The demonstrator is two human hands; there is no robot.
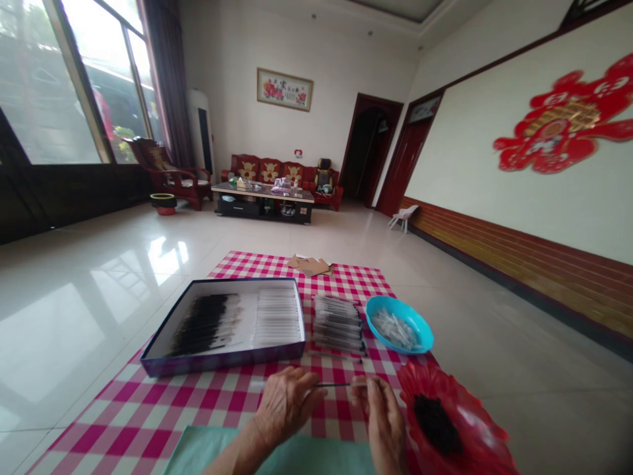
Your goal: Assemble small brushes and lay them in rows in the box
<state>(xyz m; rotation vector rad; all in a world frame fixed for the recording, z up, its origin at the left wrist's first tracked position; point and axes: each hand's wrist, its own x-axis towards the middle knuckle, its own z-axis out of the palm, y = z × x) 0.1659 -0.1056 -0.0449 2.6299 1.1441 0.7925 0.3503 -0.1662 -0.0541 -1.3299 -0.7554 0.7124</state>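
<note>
Low over the checked cloth (pixel 148 409), a thin dark stick (pixel 341 384) is held at both ends. The left hand (pixel 287 404) is curled shut on one end and the right hand (pixel 382 417) is closed on the other (its fingertips are turned away and hard to make out). Both forearms are cut off by the bottom edge. Just beside the right hand a red flower-shaped dish (pixel 475 409) is set, with a blurred black heap (pixel 435 422) in it. Beyond, a blue bowl (pixel 422 333) of small clear pieces, a stack of clear tubes (pixel 339 323) and a shallow box (pixel 222 361) of dark-tipped rods are laid out. Characters on the framed picture (pixel 284 89) are too small to be read.
</note>
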